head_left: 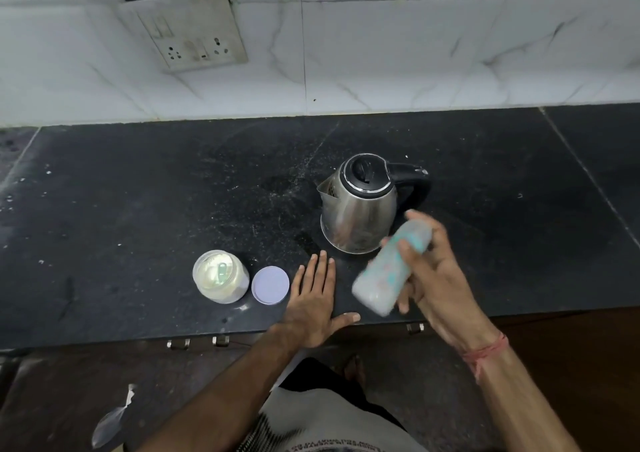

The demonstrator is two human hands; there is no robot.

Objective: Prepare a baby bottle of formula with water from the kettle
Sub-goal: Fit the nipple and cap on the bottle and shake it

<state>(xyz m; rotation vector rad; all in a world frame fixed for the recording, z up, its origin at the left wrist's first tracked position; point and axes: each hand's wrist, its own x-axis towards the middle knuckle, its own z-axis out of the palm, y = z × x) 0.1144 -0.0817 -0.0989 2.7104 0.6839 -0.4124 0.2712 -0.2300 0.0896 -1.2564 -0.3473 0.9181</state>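
My right hand (438,271) grips a baby bottle (382,278) with pale teal markings, held tilted above the counter's front edge and blurred by motion. Just behind it stands a steel electric kettle (356,209) with its black lid closed, spout to the left, handle to the right. My left hand (313,299) lies flat on the black counter (138,209), fingers spread, holding nothing. To its left sit a round pale lid (270,284) and an uncovered jar of white formula powder (221,280) with a scoop inside.
A white tiled wall runs behind the counter, with a switch and socket plate (194,36) at the upper left. Cabinet handles (199,342) line the counter's front edge. A crumpled scrap (110,420) lies on the dark floor at lower left.
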